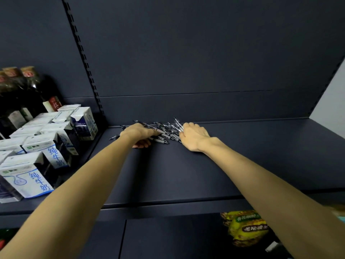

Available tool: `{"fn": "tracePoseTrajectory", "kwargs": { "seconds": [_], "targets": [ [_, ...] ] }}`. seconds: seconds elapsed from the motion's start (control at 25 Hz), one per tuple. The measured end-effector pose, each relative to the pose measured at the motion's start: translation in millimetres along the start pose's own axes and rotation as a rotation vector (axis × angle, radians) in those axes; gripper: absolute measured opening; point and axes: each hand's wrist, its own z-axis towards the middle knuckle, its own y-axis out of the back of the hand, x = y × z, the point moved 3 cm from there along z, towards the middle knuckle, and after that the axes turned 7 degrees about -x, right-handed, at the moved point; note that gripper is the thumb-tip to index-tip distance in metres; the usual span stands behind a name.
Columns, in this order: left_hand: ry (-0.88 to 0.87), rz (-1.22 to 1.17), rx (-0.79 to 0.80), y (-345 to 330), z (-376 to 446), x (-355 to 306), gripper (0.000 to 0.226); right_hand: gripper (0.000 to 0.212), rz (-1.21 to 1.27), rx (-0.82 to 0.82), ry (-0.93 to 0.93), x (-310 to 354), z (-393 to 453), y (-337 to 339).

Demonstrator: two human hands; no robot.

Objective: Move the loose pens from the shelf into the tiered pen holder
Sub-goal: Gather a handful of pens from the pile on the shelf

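A heap of loose black-and-clear pens (164,130) lies at the back of the dark shelf (186,174), against the rear panel. My left hand (139,134) rests on the left part of the heap, fingers curled around several pens. My right hand (194,136) is at the heap's right edge, and several pens stick up from its fingers. No tiered pen holder is in view.
White-and-blue milk cartons (35,152) fill the shelf to the left, with dark bottles (24,90) behind them. A slotted upright (89,71) divides the bays. Yellow-green snack packets (244,228) lie on the lower shelf at right.
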Motion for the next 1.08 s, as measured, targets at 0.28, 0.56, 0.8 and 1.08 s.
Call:
{"fn": "tracePoseTrajectory", "kwargs": {
  "seconds": [0.28, 0.56, 0.8, 1.08],
  "targets": [
    [-0.001, -0.032, 0.013, 1.6, -9.9, -4.1, 0.060, 0.032, 0.424, 0.074, -0.175, 3.2, 0.3, 0.2],
    [-0.017, 0.077, 0.041, 4.9, -28.9, -13.8, 0.095, 0.017, 0.774, 0.138, -0.245, 12.8, -2.6, 5.6],
    [-0.039, 0.190, 0.070, 2.2, -37.2, -17.8, 0.079, 0.027, 1.169, 0.264, -0.359, 19.9, -14.5, -4.7],
    [-0.098, 0.343, 0.039, -5.0, -50.2, -24.0, 0.069, 0.027, 0.924, 0.033, -0.395, -16.0, -26.4, 10.8]
  ]
}}
